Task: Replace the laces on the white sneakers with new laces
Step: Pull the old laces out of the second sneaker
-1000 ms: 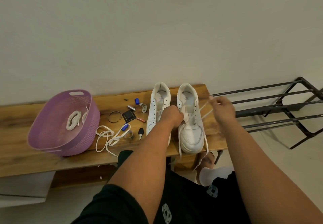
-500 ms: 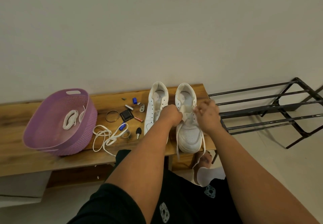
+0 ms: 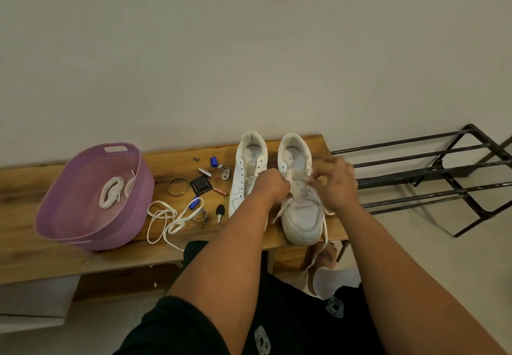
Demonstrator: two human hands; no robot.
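Both white sneakers sit mid-frame on the wooden bench (image 3: 55,254). My left hand (image 3: 273,185) is pinching the lace (image 3: 323,221) at the right sneaker (image 3: 300,205), and my right hand (image 3: 336,185) is pinching its other end, bit blurry. The left sneaker (image 3: 246,171) is bare, with a loose lace (image 3: 166,220) lower left.

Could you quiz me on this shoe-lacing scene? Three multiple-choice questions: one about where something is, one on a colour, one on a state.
1. Where does the coiled lace lie?
A. in the basket
B. inside a sneaker
C. on the metal rack

2. What colour is the basket?
A. green
B. purple
C. black

3. How is the right sneaker laced?
A. not at all
B. fully, and tied
C. partly, upper eyelets empty

Answers:
1 A, it rests on the basket's floor.
2 B, its woven wall is purple.
3 C, the lace crosses only near the toe while both hands, left and right, work on it.
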